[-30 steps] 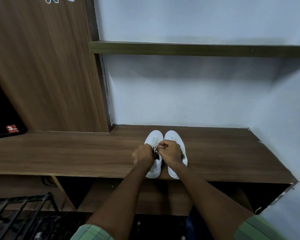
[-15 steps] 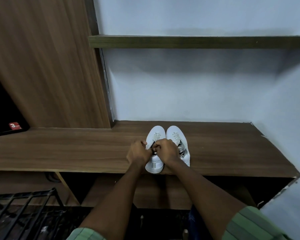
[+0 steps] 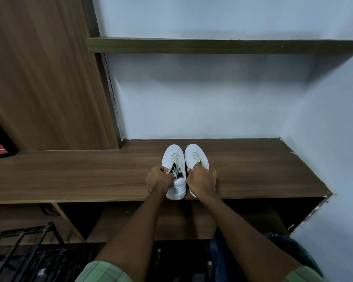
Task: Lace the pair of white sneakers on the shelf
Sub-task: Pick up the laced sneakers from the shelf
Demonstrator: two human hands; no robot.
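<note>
Two white sneakers stand side by side on the wooden shelf (image 3: 73, 176), toes toward the wall. My left hand (image 3: 158, 179) grips the left sneaker (image 3: 174, 159) at its left side near the collar, with loose lace ends showing beside its fingers. My right hand (image 3: 202, 181) lies over the rear of the right sneaker (image 3: 195, 154), fingers curled round its collar and hiding its heel. Both sneakers show laces across the front eyelets.
A tall wooden cabinet panel (image 3: 45, 78) rises at the left. An upper shelf (image 3: 212, 45) runs overhead. White walls close the back and right. A black metal rack (image 3: 22, 251) stands low at the left. An open compartment lies under the shelf.
My hands have parted from the lace of the left sneaker. The left hand moved to that shoe's side and the right hand moved onto the right sneaker.
</note>
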